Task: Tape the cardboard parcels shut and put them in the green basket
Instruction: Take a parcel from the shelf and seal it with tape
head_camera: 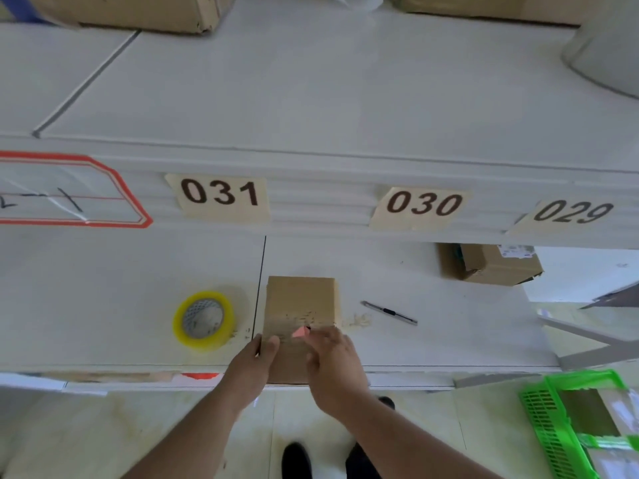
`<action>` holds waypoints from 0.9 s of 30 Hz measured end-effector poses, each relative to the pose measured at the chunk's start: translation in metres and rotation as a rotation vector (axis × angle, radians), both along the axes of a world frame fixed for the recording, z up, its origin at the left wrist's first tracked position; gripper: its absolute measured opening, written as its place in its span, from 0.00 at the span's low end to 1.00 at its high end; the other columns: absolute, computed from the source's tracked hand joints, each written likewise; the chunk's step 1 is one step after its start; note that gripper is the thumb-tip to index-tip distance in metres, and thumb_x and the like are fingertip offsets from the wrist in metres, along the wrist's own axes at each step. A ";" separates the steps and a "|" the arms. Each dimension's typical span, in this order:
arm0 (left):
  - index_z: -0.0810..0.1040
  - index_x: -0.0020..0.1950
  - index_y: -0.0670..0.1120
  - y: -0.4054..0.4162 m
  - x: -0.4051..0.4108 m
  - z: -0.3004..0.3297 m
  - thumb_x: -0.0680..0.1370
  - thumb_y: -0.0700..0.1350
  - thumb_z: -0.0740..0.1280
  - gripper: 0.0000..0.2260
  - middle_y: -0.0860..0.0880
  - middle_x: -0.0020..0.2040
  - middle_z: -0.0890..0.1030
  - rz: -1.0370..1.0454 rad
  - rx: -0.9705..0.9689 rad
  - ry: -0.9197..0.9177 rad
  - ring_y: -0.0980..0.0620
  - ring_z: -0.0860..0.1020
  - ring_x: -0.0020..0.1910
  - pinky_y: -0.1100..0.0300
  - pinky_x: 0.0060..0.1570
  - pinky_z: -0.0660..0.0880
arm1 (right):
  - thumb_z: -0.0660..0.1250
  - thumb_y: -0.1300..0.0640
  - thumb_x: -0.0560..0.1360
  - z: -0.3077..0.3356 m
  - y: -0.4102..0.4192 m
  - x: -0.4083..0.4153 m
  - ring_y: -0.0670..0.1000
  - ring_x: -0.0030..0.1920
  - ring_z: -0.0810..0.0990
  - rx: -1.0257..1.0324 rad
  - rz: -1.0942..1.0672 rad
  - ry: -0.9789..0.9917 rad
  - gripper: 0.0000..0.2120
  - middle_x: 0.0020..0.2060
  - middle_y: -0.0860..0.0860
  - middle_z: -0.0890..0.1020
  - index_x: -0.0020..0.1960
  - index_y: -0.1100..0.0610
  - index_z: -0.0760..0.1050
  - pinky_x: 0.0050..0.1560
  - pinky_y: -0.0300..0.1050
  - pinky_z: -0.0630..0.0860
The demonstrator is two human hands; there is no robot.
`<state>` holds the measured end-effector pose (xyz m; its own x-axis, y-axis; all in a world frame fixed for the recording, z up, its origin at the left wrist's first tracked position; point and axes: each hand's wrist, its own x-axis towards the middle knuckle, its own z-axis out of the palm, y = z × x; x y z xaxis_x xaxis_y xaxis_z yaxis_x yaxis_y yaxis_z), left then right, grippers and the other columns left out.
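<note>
White shelving (311,98) carries three tan labels on its front lip, printed 031 (220,192), 030 (424,204) and 029 (572,212); a red-bordered sign (69,190) at the left has handwriting I cannot read. Below, the white counter (121,271) holds two cardboard parcels. One parcel (300,305), plain brown with a scuffed top and a small pink tag, sits at the front edge, mid-counter; the other (491,264), dented and bearing a white sticker, lies toward the back right. One green basket (567,420) stands on the floor past the counter's right front corner. One yellow-rimmed tape roll (204,319) lies left of the near parcel, one cutter (389,312) right. Left hand (254,368) grips the parcel's left side; right hand (333,361) has curled fingers at the tag — whether pinching, cannot tell.
</note>
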<state>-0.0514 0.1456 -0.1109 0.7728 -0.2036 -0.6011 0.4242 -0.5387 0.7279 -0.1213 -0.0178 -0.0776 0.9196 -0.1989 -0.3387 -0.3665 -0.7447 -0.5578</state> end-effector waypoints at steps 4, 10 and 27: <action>0.77 0.68 0.58 0.003 -0.004 -0.004 0.83 0.64 0.56 0.19 0.55 0.62 0.82 -0.023 -0.019 -0.008 0.52 0.78 0.62 0.53 0.64 0.73 | 0.62 0.53 0.81 -0.008 -0.022 -0.005 0.52 0.73 0.67 0.129 -0.333 0.117 0.26 0.72 0.45 0.69 0.79 0.49 0.64 0.76 0.50 0.65; 0.76 0.67 0.59 -0.010 -0.010 -0.003 0.84 0.64 0.55 0.19 0.56 0.63 0.80 -0.006 -0.063 0.045 0.51 0.77 0.64 0.52 0.67 0.72 | 0.58 0.53 0.84 -0.021 -0.035 -0.015 0.47 0.55 0.83 0.512 -0.443 0.236 0.14 0.54 0.41 0.85 0.63 0.43 0.80 0.63 0.52 0.79; 0.74 0.68 0.50 0.072 0.053 -0.020 0.77 0.53 0.71 0.21 0.47 0.65 0.79 -0.258 0.662 -0.504 0.41 0.79 0.62 0.50 0.53 0.78 | 0.61 0.42 0.81 -0.014 -0.059 -0.032 0.45 0.47 0.74 0.454 -0.535 0.159 0.08 0.48 0.41 0.79 0.48 0.45 0.73 0.51 0.45 0.68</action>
<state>0.0016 0.2176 -0.1309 0.9566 -0.1385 -0.2562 -0.0579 -0.9525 0.2989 -0.1529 -0.0766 -0.0913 0.6681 -0.4163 -0.6167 -0.7190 -0.1478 -0.6791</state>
